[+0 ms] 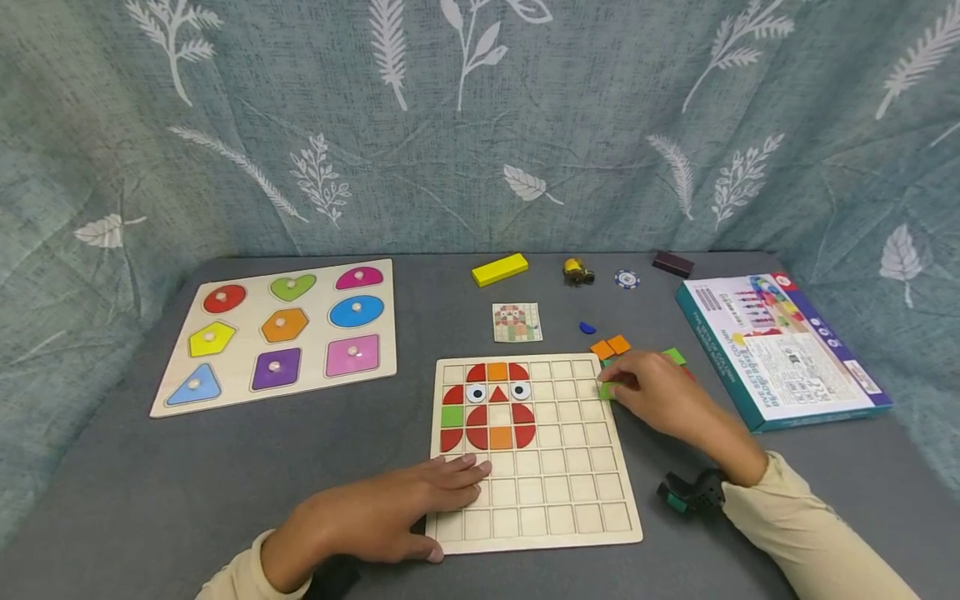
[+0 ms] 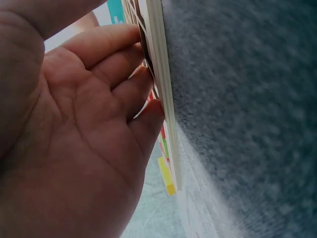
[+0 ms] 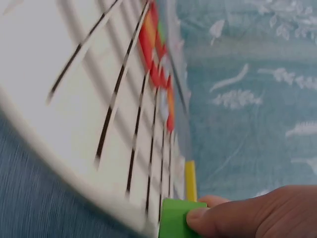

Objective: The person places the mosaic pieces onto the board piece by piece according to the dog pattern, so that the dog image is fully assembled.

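My right hand [image 1: 651,390] pinches a green tile [image 3: 174,218] at the grid board's [image 1: 555,500] three o'clock edge. My left hand [image 1: 390,512], fingers flat, presses its seven o'clock corner. A loose pinch could drop the tile off-grid.

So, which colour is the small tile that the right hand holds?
Green. The tile pinched by the right hand shows best in the right wrist view.
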A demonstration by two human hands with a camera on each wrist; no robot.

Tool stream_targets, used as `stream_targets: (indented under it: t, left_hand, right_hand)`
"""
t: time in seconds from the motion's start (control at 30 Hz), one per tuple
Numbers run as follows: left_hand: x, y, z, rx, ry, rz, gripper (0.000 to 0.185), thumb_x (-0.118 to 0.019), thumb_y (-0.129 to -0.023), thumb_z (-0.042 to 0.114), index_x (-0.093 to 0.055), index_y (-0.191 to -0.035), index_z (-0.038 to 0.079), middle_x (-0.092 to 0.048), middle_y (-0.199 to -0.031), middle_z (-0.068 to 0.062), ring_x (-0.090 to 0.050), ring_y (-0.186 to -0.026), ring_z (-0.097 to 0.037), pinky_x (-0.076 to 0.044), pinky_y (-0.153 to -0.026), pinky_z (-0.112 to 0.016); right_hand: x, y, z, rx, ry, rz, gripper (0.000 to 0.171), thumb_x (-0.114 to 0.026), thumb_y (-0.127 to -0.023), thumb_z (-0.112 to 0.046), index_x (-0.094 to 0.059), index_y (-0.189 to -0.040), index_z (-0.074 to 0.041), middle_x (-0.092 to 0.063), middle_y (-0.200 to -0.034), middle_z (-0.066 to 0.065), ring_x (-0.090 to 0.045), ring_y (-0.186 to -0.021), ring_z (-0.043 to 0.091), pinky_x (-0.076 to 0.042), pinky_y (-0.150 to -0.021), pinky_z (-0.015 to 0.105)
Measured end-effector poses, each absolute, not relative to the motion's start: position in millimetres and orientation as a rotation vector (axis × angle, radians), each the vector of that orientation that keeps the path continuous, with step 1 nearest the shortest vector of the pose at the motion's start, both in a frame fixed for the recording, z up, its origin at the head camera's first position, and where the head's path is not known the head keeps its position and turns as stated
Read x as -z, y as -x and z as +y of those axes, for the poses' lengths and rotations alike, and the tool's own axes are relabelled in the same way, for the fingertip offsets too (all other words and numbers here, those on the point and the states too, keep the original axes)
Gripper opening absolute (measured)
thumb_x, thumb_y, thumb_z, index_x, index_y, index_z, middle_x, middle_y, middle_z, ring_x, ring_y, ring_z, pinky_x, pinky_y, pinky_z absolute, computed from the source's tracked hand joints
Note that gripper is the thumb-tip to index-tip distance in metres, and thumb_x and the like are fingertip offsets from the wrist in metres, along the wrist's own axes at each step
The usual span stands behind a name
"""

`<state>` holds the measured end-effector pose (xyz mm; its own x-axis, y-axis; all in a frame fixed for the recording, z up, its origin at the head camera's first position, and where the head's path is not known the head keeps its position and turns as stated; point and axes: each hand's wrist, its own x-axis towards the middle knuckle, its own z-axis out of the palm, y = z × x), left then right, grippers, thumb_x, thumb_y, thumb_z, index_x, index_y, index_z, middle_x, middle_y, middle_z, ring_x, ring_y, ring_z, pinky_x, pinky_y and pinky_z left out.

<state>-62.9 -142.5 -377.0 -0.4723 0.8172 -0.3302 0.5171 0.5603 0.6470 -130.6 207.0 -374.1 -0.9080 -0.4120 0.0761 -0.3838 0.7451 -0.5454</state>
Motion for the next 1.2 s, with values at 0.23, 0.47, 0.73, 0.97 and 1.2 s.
stream_targets:
  t: [0.23, 0.47, 0.73, 0.97, 1.2]
  left_hand:
    - [376, 65, -144, -0.624, -1.060, 2.144, 0.068, -0.073, -0.089, 0.017, -0.040, -0.149, 0.013, -0.024, -0.158, 0.008, -0.017, -0.145, -0.015, -0.028, -0.111, -0.039]
    - [373, 63, -141, -0.537, -1.089, 2.211, 0.070, -0.074, -0.088, 0.022, -0.041, -0.149, 0.013, -0.023, -0.159, 0.006, -0.019, -0.145, -0.017, -0.030, -0.111, -0.040]
    - [374, 63, -142, -0.514, -1.098, 2.241, 0.070, -0.075, -0.087, 0.027, -0.043, -0.148, 0.013, -0.026, -0.158, 0.004, -0.021, -0.145, -0.021, -0.033, -0.109, -0.043]
    - [373, 63, -141, -0.511, -1.064, 2.236, 0.070, -0.076, -0.086, 0.026, -0.044, -0.147, 0.014, -0.027, -0.157, 0.006, -0.021, -0.144, -0.017, -0.032, -0.110, -0.040]
    - [375, 64, -141, -0.515, -1.061, 2.234, 0.072, -0.076, -0.085, 0.027, -0.043, -0.148, 0.015, -0.028, -0.157, 0.006, -0.021, -0.145, -0.016, -0.030, -0.110, -0.040]
  right_hand:
    - [370, 123, 176, 0.947, 0.779, 2.805, 0.014, -0.069, -0.086, 0.002, -0.074, -0.098, -0.004, -0.061, -0.086, -0.004, -0.053, -0.073, 0.011, -0.047, -0.063, 0.027]
    - [372, 116, 150, 0.972, 0.910, 2.683, 0.012, -0.071, -0.087, -0.002, -0.075, -0.097, -0.008, -0.063, -0.087, -0.008, -0.054, -0.075, 0.008, -0.048, -0.067, 0.025]
    - [376, 114, 132, 1.028, 1.050, 2.505, 0.012, -0.070, -0.087, -0.001, -0.075, -0.096, -0.007, -0.066, -0.088, -0.002, -0.055, -0.077, 0.007, -0.048, -0.070, 0.026]
    - [378, 112, 116, 0.997, 1.153, 2.445, 0.011, -0.071, -0.086, -0.001, -0.075, -0.093, -0.009, -0.062, -0.083, -0.009, -0.051, -0.073, 0.003, -0.046, -0.067, 0.022]
    - [382, 109, 103, 0.924, 1.184, 2.467, 0.011, -0.071, -0.086, -0.001, -0.076, -0.093, -0.008, -0.066, -0.084, -0.006, -0.052, -0.073, 0.003, -0.046, -0.070, 0.023]
